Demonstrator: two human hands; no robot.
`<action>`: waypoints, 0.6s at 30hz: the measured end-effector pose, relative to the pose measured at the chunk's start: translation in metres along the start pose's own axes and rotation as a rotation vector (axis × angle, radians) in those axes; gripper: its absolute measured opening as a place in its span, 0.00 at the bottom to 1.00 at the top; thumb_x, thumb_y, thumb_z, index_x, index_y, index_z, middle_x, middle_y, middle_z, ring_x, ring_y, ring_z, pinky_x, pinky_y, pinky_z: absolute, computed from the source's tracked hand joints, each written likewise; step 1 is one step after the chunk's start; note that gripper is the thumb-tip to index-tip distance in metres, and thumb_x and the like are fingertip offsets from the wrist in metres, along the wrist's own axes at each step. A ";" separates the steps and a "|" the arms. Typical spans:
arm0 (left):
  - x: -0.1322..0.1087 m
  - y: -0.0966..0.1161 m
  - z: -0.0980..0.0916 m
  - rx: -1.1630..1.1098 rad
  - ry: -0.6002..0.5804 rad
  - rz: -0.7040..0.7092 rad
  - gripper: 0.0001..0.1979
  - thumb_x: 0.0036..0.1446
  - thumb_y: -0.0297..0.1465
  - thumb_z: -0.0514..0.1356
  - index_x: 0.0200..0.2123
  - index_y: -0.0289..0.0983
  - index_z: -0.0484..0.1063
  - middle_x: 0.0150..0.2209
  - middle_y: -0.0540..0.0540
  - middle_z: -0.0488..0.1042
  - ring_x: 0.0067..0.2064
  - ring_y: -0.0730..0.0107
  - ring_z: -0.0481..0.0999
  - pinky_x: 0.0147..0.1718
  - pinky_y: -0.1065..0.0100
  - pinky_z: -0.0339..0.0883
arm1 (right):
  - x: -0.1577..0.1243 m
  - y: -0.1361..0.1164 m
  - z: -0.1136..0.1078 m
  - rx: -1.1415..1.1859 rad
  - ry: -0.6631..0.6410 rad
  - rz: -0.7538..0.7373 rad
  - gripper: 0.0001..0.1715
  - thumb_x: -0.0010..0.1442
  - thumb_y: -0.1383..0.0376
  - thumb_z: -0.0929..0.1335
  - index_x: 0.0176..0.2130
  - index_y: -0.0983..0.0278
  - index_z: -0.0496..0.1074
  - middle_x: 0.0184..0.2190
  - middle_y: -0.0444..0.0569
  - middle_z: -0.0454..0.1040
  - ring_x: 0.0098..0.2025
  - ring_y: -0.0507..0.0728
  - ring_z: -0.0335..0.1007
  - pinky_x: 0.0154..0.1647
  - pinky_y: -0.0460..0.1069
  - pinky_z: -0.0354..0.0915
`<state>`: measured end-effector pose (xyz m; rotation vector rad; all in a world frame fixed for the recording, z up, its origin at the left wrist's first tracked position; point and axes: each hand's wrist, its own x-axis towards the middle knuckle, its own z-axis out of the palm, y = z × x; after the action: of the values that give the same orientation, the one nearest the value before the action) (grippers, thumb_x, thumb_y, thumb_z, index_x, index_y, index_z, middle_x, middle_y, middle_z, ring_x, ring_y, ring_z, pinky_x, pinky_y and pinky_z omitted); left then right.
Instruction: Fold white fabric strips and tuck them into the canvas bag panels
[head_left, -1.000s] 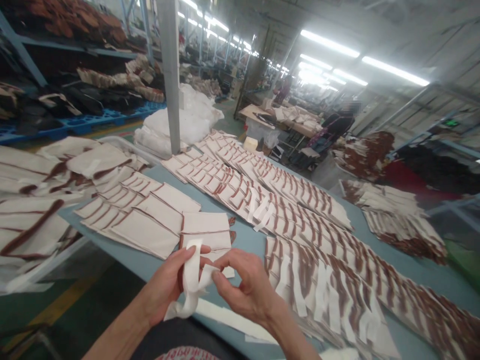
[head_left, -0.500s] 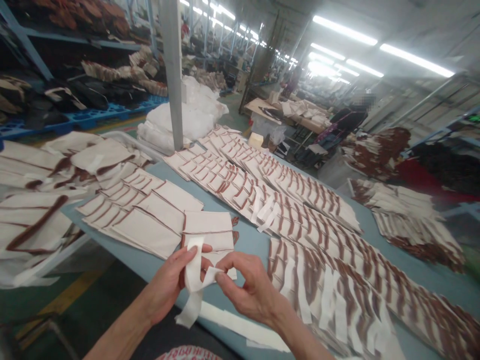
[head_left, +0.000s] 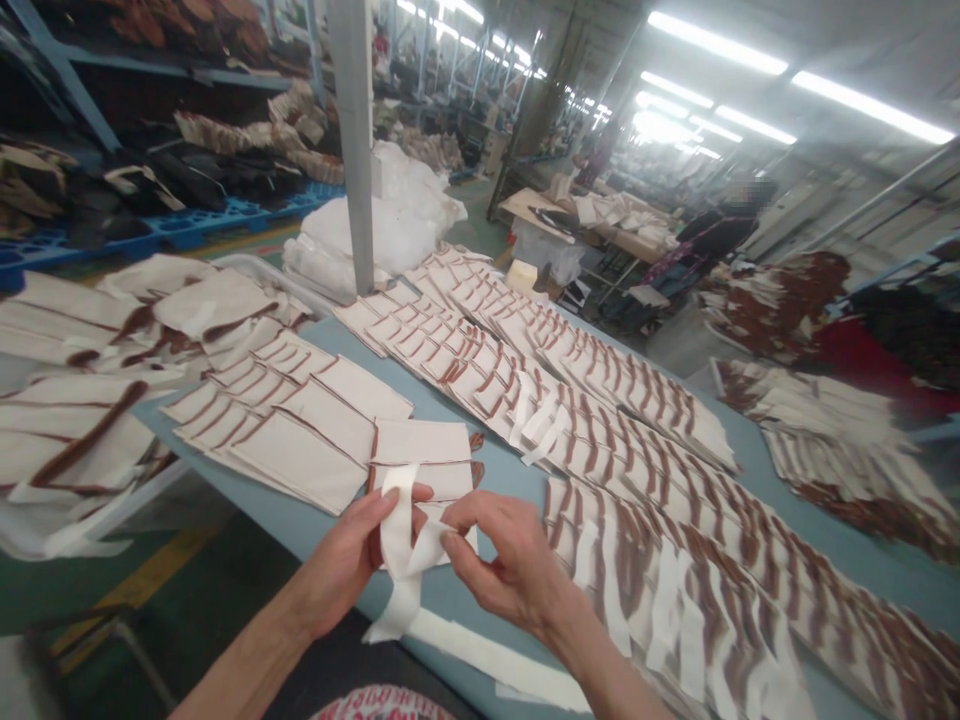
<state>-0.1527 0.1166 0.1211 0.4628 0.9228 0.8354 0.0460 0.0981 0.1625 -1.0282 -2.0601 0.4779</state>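
Observation:
Between my hands is a white fabric strip (head_left: 399,520), looped, with one tail hanging down. My left hand (head_left: 349,545) pinches its upper part between thumb and fingers. With thumb and forefinger, my right hand (head_left: 506,560) grips the strip's other end. Just beyond them a cream fabric piece with brown edging (head_left: 421,442) lies on the blue-grey table (head_left: 300,540), partly hidden by my hands. Overlapping cream pieces (head_left: 300,440) are stacked to its left. Long white strips (head_left: 495,655) lie along the near table edge.
Long overlapping rows of cream and brown pieces (head_left: 600,430) cover the right side, with loose white strips (head_left: 664,600) on them. A bin of cream pieces (head_left: 67,420) stands left. A metal post (head_left: 352,150) rises behind the table. One person (head_left: 712,235) is farther back.
My right hand has drawn slightly away from my left, pulling the strip's end a little outward. The whole view has shifted slightly.

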 end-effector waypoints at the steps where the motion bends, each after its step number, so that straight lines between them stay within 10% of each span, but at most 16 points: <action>1: 0.001 0.000 -0.001 -0.001 0.002 0.006 0.31 0.42 0.54 0.77 0.42 0.37 0.84 0.30 0.48 0.80 0.32 0.66 0.75 0.32 0.69 0.71 | 0.000 0.000 0.001 0.001 0.012 0.011 0.07 0.69 0.67 0.66 0.36 0.60 0.70 0.28 0.46 0.78 0.29 0.54 0.74 0.33 0.48 0.68; 18: -0.003 -0.001 -0.009 0.321 -0.259 0.116 0.36 0.50 0.57 0.72 0.52 0.36 0.77 0.39 0.43 0.79 0.38 0.62 0.73 0.35 0.68 0.66 | 0.028 0.008 0.014 0.042 0.072 0.208 0.09 0.67 0.66 0.66 0.33 0.61 0.71 0.25 0.43 0.77 0.27 0.52 0.73 0.35 0.48 0.68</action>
<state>-0.1605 0.1138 0.1165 0.8895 0.7959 0.7121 0.0283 0.1255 0.1623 -1.2230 -1.8809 0.5787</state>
